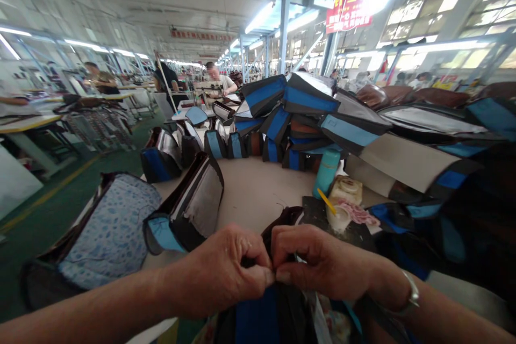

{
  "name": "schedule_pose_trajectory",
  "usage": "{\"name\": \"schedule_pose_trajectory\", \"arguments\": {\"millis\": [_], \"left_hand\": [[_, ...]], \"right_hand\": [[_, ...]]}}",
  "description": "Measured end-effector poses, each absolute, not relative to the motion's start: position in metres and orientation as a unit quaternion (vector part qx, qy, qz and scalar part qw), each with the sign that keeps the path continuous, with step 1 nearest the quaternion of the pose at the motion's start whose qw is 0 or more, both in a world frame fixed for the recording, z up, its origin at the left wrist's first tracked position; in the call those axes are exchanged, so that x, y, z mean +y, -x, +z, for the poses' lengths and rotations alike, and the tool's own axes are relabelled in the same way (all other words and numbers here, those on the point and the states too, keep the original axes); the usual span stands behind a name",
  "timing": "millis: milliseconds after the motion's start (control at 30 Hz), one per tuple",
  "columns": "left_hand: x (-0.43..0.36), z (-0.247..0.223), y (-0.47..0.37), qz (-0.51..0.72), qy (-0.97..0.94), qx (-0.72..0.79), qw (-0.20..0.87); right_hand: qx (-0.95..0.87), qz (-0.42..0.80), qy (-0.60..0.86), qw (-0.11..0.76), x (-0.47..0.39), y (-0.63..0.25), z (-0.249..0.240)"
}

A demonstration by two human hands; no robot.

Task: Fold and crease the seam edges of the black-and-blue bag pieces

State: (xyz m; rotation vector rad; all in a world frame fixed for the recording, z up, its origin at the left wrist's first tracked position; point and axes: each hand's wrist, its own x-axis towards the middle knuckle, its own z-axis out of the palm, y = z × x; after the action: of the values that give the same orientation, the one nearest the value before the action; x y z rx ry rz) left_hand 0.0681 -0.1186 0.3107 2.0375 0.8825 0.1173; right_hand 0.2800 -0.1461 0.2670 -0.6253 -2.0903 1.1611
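A dark piece with a blue panel is at the bottom centre, close to me. Above it, my left hand pinches the dark edge between thumb and bent fingers. My right hand, with a bangle on the wrist, pinches the same edge, and the fingertips of both hands meet. What lies between the fingertips is too small to make out. Just beyond my left hand, a black and light-blue bag piece stands on the pale table.
Blue and black bag pieces are piled along the table's far side. A patterned piece lies at the left. Beyond my right hand are a turquoise bottle, a glue pot with a yellow stick, and a pink cloth. People work farther back.
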Motion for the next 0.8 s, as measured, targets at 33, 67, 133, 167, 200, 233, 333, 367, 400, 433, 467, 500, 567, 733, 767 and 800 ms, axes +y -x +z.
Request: {"name": "schedule_pose_trajectory", "arguments": {"millis": [33, 67, 133, 167, 200, 233, 333, 367, 400, 433, 467, 500, 567, 733, 767, 800], "left_hand": [[-0.117, 0.312, -0.066, 0.043, -0.821, 0.35, 0.449], [-0.115, 0.313, -0.063, 0.036, -0.819, 0.34, 0.461], [-0.109, 0.316, -0.057, 0.021, -0.809, 0.314, 0.497], [-0.105, 0.317, -0.053, 0.017, -0.8, 0.304, 0.517], [-0.101, 0.319, -0.049, 0.017, -0.791, 0.299, 0.534], [-0.097, 0.32, -0.046, 0.022, -0.782, 0.301, 0.545], [-0.087, 0.326, -0.037, 0.031, -0.779, 0.309, 0.545], [-0.085, 0.328, -0.035, 0.021, -0.79, 0.306, 0.531], [-0.084, 0.331, -0.034, 0.007, -0.804, 0.299, 0.514], [-0.083, 0.334, -0.033, -0.01, -0.819, 0.288, 0.497], [-0.082, 0.337, -0.033, -0.026, -0.83, 0.277, 0.483], [-0.082, 0.339, -0.033, -0.039, -0.838, 0.266, 0.475], [-0.082, 0.341, -0.033, -0.058, -0.841, 0.247, 0.477], [-0.078, 0.335, -0.033, -0.054, -0.841, 0.199, 0.5], [-0.077, 0.334, -0.032, -0.046, -0.845, 0.186, 0.499], [-0.077, 0.332, -0.032, -0.038, -0.851, 0.175, 0.494]], "right_hand": [[-0.792, 0.449, 0.229, 0.344, -0.146, -0.279, 0.264], [-0.785, 0.455, 0.223, 0.356, -0.146, -0.278, 0.261], [-0.77, 0.475, 0.222, 0.362, -0.146, -0.279, 0.256], [-0.765, 0.486, 0.222, 0.36, -0.146, -0.28, 0.254], [-0.761, 0.496, 0.221, 0.356, -0.146, -0.282, 0.253], [-0.757, 0.504, 0.219, 0.353, -0.145, -0.284, 0.252], [-0.75, 0.52, 0.224, 0.343, -0.145, -0.289, 0.255], [-0.747, 0.521, 0.233, 0.339, -0.145, -0.29, 0.257], [-0.744, 0.523, 0.245, 0.335, -0.145, -0.29, 0.26], [-0.742, 0.524, 0.257, 0.33, -0.145, -0.29, 0.262], [-0.741, 0.525, 0.268, 0.323, -0.146, -0.289, 0.265], [-0.74, 0.527, 0.275, 0.313, -0.146, -0.288, 0.267], [-0.741, 0.534, 0.288, 0.29, -0.146, -0.284, 0.27], [-0.718, 0.569, 0.291, 0.277, -0.145, -0.276, 0.266], [-0.71, 0.575, 0.29, 0.284, -0.145, -0.275, 0.263], [-0.705, 0.577, 0.292, 0.291, -0.145, -0.275, 0.261]]}}
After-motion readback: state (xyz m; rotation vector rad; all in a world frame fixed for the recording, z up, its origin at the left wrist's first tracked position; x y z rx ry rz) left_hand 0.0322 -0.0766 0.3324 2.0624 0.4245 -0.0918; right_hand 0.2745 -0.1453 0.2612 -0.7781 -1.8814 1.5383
